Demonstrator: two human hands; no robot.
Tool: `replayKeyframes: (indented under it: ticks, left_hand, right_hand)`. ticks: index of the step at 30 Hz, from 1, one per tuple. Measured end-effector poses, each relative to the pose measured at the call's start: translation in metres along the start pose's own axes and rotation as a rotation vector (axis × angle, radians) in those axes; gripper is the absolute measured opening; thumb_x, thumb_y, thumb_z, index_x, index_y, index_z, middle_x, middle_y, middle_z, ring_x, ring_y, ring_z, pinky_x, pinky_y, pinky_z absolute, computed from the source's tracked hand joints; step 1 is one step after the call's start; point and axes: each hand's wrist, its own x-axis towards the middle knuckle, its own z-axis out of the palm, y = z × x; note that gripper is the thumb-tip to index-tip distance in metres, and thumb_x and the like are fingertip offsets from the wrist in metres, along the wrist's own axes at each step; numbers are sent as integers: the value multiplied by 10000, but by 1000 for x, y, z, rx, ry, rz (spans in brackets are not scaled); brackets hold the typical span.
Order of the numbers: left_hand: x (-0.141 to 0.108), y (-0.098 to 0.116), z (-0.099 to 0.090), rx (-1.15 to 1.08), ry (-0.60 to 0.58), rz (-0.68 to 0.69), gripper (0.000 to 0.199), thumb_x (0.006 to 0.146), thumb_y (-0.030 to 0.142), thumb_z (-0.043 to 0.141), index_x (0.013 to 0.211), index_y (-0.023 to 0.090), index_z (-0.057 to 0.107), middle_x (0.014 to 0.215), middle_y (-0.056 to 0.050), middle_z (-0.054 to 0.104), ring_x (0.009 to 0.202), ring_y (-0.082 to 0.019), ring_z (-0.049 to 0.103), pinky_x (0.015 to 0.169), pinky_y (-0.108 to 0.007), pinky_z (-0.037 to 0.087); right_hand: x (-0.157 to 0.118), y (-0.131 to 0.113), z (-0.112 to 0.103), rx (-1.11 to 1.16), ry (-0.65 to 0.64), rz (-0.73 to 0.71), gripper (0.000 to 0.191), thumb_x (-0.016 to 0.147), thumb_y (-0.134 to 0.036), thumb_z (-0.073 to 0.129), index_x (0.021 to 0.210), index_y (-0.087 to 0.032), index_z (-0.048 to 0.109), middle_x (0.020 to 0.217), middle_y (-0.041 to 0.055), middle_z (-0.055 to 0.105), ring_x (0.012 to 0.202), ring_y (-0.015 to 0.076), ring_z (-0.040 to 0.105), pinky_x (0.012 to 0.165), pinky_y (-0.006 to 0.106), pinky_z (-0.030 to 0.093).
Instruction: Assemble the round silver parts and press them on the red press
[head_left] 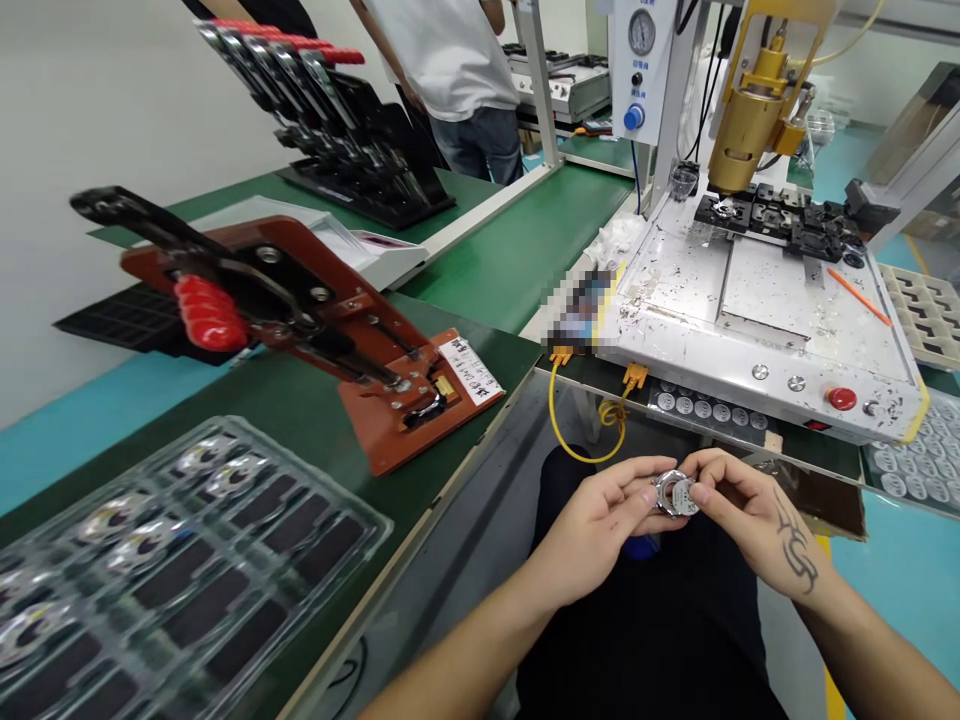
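Note:
Above my lap, a small shiny metal ring part (666, 492) is pinched between the fingers of my left hand (611, 515). My right hand (739, 510) has its thumb and fingertips closed on a round pale disc (682, 497) with small print, which lies against the right side of the ring. The two hands almost meet at the parts. At the left, a clear plastic tray (300, 590) holds several similar shiny metal parts in its pockets.
A red-brown toggle-clamp fixture (367, 440) stands on the green table (480, 335). Ahead right is a white machine (675, 320) with a gold dispensing head (742, 130) and black fixtures. A yellow cable (555, 410) hangs at its front. A person (461, 60) stands behind.

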Motion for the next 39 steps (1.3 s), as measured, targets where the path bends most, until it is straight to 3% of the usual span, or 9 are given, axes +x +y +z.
replayKeyframes:
  ticks: [8,16,27,39]
  left_hand:
    - [-1,-1,2,95,17,20,498,929,465,825,1322,170,748,1134,-107,812,1100,-283,777,1043,-451,637]
    - [-2,-3,4,165,12,46,449,968,451,782,1326,183,749,1239,-121,790,1151,-285,756,1037,-428,640]
    - [-1,3,2,-31,-12,-31,453,937,410,835,1298,149,753,1201,-144,816,1118,-301,788,1016,-456,652]
    - [0,2,3,-66,9,-35,473,914,410,862,1286,137,758,1205,-147,816,1094,-288,800,977,-413,673]
  right_hand:
    - [0,-2,10,-52,71,-46,309,1009,-477,693,827,-237,623,1104,56,682,985,221,640,875,314,530]
    - [0,1,11,-48,76,-35,312,1003,-484,702,830,-237,622,1094,57,663,982,221,631,861,309,532]
    - [-10,9,-8,110,50,-13,289,1001,-452,735,850,-224,642,1190,67,694,1049,228,664,921,318,540]
    - [-9,7,-8,128,27,5,292,1023,-438,719,845,-225,627,1161,43,680,1025,206,632,856,298,492]
